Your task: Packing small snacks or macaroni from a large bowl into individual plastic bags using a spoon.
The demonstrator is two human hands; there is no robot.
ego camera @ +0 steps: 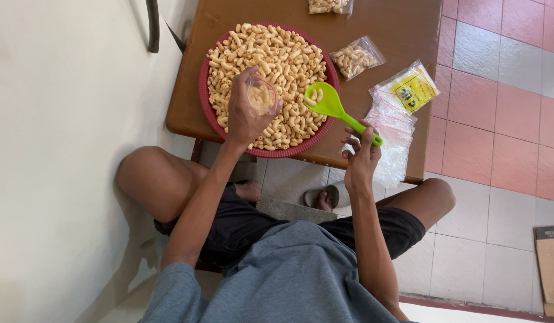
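A red round tray heaped with pale macaroni-shaped snacks sits on a low brown table. My left hand holds a small clear plastic bag open over the tray, with some snacks inside it. My right hand grips the handle of a bright green scoop. The scoop's bowl carries a few snack pieces and hovers over the tray's right side, just right of the bag.
Two filled small bags lie on the table beyond the tray. A stack of empty clear bags and a yellow-labelled packet lie at the table's right edge. White wall on the left, tiled floor on the right, cardboard at bottom right.
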